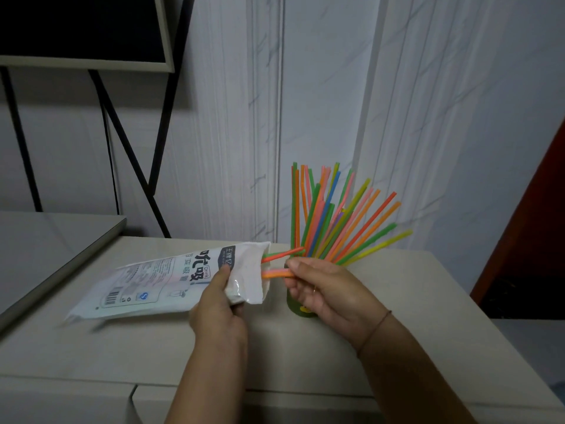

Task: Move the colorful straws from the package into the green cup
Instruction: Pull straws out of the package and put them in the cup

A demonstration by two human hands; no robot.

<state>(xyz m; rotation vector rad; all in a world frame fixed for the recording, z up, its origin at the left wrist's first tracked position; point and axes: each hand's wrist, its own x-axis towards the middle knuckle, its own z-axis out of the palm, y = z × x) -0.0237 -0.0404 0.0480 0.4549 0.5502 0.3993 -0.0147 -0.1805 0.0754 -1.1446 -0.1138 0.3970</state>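
My left hand (218, 304) grips the white straw package (171, 280) near its open end and holds it tilted just above the tabletop. A few straws poke out of the opening. My right hand (321, 289) pinches an orange-pink straw (276, 273) sticking out of the package. A green and red straw pair (282, 253) juts out just above it. The green cup (301, 310) stands behind my right hand, mostly hidden. Several colorful straws (330, 218) fan upward and to the right out of the cup.
The beige tabletop (122, 347) has a seam near its front edge. A grey flat panel (46, 240) lies at the left. A black metal stand with a framed dark board (85, 29) is at the back left. A white wall is behind, a dark red door at the right.
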